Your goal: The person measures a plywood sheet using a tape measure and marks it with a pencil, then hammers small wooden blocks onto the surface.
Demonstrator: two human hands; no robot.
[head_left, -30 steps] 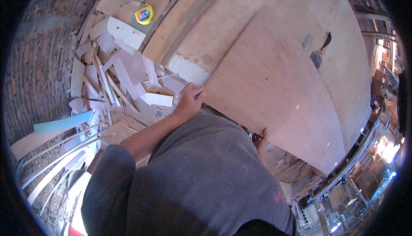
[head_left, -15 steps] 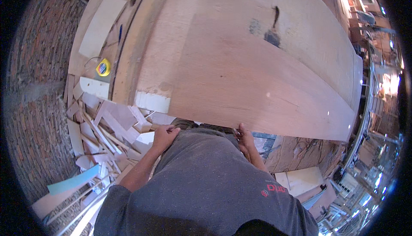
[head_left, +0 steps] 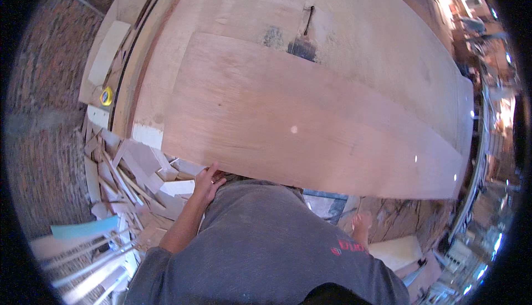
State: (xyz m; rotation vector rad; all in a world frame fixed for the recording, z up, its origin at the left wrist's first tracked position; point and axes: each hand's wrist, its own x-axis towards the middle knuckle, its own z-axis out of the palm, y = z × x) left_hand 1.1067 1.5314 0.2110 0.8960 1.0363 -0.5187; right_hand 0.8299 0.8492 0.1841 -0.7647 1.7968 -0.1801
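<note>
A long reddish-brown plywood sheet lies across the worktable, its near edge close to my waist. My left hand is at that near edge, left of my body, with fingers apart and nothing visible in them; whether the fingertips touch the sheet I cannot tell. Off to the right and below the sheet's edge, my right hand is smeared by motion, so its fingers cannot be made out. Beyond the sheet's far edge rests a flat brush-like tool with a thin dark handle and a broad dark head.
Under the thin sheet is a larger pale board. A yellow tape measure lies on the left side. Wood offcuts heap up on the floor at left, beside a brick wall. Pale panels lie low at right.
My right hand has left the sheet's near edge and swung out to the right. The left hand's fingers have spread. The whole view has shifted, so things on the table appear farther left.
</note>
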